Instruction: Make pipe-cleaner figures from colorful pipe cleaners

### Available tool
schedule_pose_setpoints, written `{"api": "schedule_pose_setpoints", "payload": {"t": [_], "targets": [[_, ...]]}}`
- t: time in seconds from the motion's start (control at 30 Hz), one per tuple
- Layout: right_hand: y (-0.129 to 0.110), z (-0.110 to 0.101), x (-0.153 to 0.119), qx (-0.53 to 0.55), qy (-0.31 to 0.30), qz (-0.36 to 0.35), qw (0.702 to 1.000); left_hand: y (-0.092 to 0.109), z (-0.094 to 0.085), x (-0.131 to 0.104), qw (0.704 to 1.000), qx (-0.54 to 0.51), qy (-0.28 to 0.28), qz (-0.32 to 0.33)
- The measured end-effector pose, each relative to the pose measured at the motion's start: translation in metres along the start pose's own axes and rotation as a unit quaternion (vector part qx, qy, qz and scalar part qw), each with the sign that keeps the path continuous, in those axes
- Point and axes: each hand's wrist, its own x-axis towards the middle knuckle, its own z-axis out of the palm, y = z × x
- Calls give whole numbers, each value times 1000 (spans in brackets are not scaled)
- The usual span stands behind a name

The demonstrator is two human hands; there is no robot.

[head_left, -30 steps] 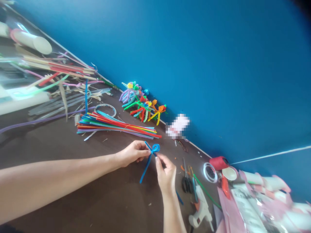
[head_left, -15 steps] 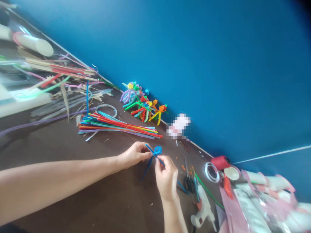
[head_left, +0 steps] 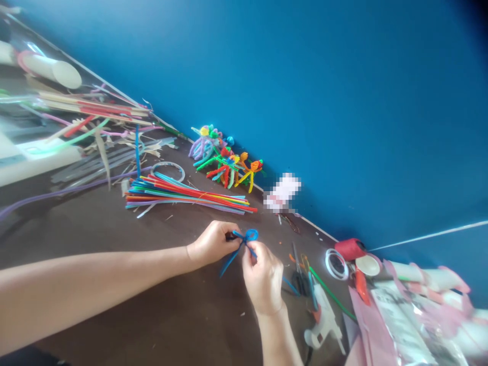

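Between my hands is a blue pipe cleaner (head_left: 229, 263) twisted into a small loop with several legs sticking out. My left hand (head_left: 214, 245) pinches it from the left, near one upper leg. From the right, my right hand (head_left: 264, 277) closes thumb and fingers on it just below the loop. Parts of the legs are hidden by the fingers. Beyond my hands lies a bundle of coloured pipe cleaners (head_left: 190, 195). Against the wall sits a cluster of small pipe-cleaner figures (head_left: 229, 162) in several colours.
A white glue gun (head_left: 326, 323) and black-handled scissors (head_left: 299, 279) lie right of my right hand. Further right are a tape roll (head_left: 336, 264), a red roll (head_left: 349, 249) and pink wrapping (head_left: 368, 325). Sticks (head_left: 99, 108) and scraps fill the far left. A blue wall (head_left: 324, 101) rises behind.
The blue pipe cleaner's loop has turned a little and looks flatter. Both hands keep their pinch, shifted slightly. The whole view has moved a little.
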Motion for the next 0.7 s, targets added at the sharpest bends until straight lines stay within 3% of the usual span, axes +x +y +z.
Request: {"api": "schedule_pose_setpoints", "payload": {"t": [0.37,0.57,0.7], "targets": [[-9,-12,2,-69,-42,-28,996,7,-4,-2,981,166,-43,91],[-7,-32,6,-93,-101,-70,988,13,-7,-3,962,199,-128,138],[0,-38,9,17,-180,-62,982,13,-13,2,946,175,-227,154]]}}
